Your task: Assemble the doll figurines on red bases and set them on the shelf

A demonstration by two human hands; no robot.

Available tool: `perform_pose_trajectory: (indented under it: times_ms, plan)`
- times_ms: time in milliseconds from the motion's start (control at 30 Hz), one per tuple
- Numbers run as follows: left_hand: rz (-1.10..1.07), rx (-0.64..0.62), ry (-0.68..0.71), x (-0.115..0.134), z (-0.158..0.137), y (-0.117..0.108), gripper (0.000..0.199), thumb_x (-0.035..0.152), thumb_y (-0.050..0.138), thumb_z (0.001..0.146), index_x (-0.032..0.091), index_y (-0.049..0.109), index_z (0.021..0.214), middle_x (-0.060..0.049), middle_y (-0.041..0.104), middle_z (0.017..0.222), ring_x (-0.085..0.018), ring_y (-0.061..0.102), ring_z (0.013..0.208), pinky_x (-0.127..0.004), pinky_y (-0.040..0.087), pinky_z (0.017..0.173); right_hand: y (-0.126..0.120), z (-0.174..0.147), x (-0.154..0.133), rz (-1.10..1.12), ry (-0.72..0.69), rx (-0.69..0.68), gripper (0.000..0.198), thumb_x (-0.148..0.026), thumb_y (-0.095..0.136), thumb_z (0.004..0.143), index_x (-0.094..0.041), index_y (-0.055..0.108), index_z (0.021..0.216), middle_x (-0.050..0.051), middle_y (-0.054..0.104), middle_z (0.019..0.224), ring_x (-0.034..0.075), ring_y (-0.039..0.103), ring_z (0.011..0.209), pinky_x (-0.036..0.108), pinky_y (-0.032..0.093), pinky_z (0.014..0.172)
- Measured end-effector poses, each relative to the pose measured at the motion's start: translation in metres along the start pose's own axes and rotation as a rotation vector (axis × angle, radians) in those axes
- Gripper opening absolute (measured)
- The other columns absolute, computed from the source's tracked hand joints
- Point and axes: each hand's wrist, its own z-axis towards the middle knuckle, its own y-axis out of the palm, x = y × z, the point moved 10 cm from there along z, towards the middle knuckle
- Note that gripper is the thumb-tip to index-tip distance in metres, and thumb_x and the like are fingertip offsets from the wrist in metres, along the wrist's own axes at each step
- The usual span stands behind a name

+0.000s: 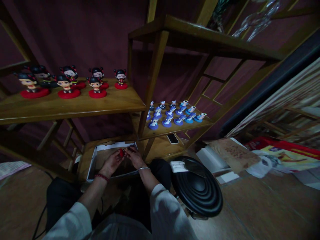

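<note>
Over an open shallow cardboard box [93, 163], both hands meet around a small figurine with a red base [121, 153], mostly covered by the fingers. My left hand [113, 162] is closed on its red part. The fingers of my right hand [134, 157] pinch its other end, where a small dark and gold-coloured bit shows. On the shelf above stand several finished-looking figurines with black hair buns and round red bases, among them a figurine [96, 87] near the front edge.
Several small blue and purple figurines [168, 120] stand in rows on the lower right shelf [160, 132]. Below them lies a phone [172, 138]. A black round stool [200, 193] holding a white case [178, 166] is at my right, near flattened cardboard [232, 153] on the floor.
</note>
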Motion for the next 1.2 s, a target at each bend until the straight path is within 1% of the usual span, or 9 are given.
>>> perform_pose_trajectory:
  times_ms: [167,267,400,600,700,867,967,1067,1200]
  plan:
    - [-0.012,-0.006,0.034,0.006,0.001,0.001,0.01,0.008,0.052,0.079,0.013,0.061,0.077,-0.005,0.065,0.07,-0.011,0.061,0.059,-0.021,0.05,0.057,0.007,-0.002,-0.007,-0.007,-0.013,-0.037,0.032,-0.033,0.075,0.052,-0.017,0.063,0.077,-0.001,0.064,0.07,0.008,0.057,0.061,0.02,0.041,0.057]
    - [-0.035,-0.02,0.039,0.009,-0.001,0.003,0.012,0.008,0.051,0.081,0.012,0.061,0.076,-0.005,0.065,0.07,-0.01,0.061,0.06,-0.019,0.05,0.057,0.011,-0.002,-0.008,-0.012,-0.018,-0.057,0.032,-0.034,0.074,0.053,-0.018,0.063,0.078,-0.002,0.064,0.071,0.008,0.056,0.061,0.019,0.04,0.058]
    - [-0.053,-0.054,0.046,0.016,-0.002,0.008,0.016,0.008,0.046,0.083,0.011,0.061,0.076,-0.006,0.066,0.071,-0.011,0.061,0.062,-0.02,0.051,0.058,0.012,-0.004,-0.015,-0.077,-0.047,-0.044,0.034,-0.032,0.073,0.053,-0.017,0.063,0.082,-0.002,0.064,0.072,0.009,0.056,0.062,0.019,0.038,0.057]
    - [-0.061,-0.056,0.038,0.023,0.0,0.008,0.018,0.005,0.045,0.081,0.01,0.06,0.073,-0.008,0.066,0.071,-0.012,0.062,0.064,-0.022,0.053,0.063,0.013,-0.012,-0.024,-0.126,-0.056,-0.024,0.039,-0.027,0.073,0.05,-0.017,0.064,0.087,-0.002,0.066,0.075,0.01,0.056,0.063,0.019,0.038,0.056]
    - [-0.083,-0.06,0.045,0.027,-0.002,0.011,0.018,0.003,0.045,0.081,0.01,0.059,0.073,-0.008,0.066,0.072,-0.013,0.063,0.065,-0.024,0.054,0.066,0.013,-0.013,-0.028,-0.139,-0.076,-0.022,0.039,-0.029,0.073,0.051,-0.018,0.064,0.088,-0.001,0.065,0.076,0.01,0.056,0.064,0.019,0.038,0.057]
    - [-0.091,-0.029,0.05,0.032,-0.009,0.014,0.018,0.001,0.045,0.08,0.01,0.059,0.074,-0.006,0.067,0.07,-0.012,0.063,0.064,-0.023,0.054,0.066,0.012,-0.012,-0.034,-0.188,-0.098,-0.006,0.043,-0.033,0.072,0.054,-0.017,0.064,0.093,0.001,0.066,0.084,0.011,0.057,0.07,0.02,0.039,0.059]
    - [-0.078,-0.043,0.051,0.033,-0.011,0.019,0.02,0.001,0.043,0.08,0.01,0.06,0.075,-0.006,0.067,0.071,-0.011,0.063,0.064,-0.023,0.054,0.066,0.016,-0.012,-0.037,-0.177,-0.106,-0.045,0.048,-0.036,0.073,0.053,-0.017,0.064,0.096,0.002,0.066,0.086,0.011,0.058,0.071,0.021,0.04,0.06]
    - [-0.066,-0.047,0.048,0.033,-0.011,0.02,0.019,0.0,0.044,0.08,0.01,0.06,0.074,-0.006,0.067,0.071,-0.011,0.063,0.063,-0.023,0.053,0.065,0.017,-0.009,-0.036,-0.147,-0.109,-0.074,0.052,-0.038,0.074,0.052,-0.016,0.063,0.098,0.003,0.067,0.085,0.013,0.059,0.071,0.023,0.042,0.063]
    - [-0.058,-0.04,0.043,0.033,-0.011,0.018,0.018,0.001,0.045,0.08,0.01,0.06,0.074,-0.006,0.066,0.07,-0.011,0.063,0.063,-0.022,0.052,0.064,0.014,-0.003,-0.03,-0.138,-0.101,-0.046,0.054,-0.038,0.075,0.051,-0.016,0.063,0.098,0.004,0.066,0.086,0.013,0.06,0.072,0.024,0.043,0.064]
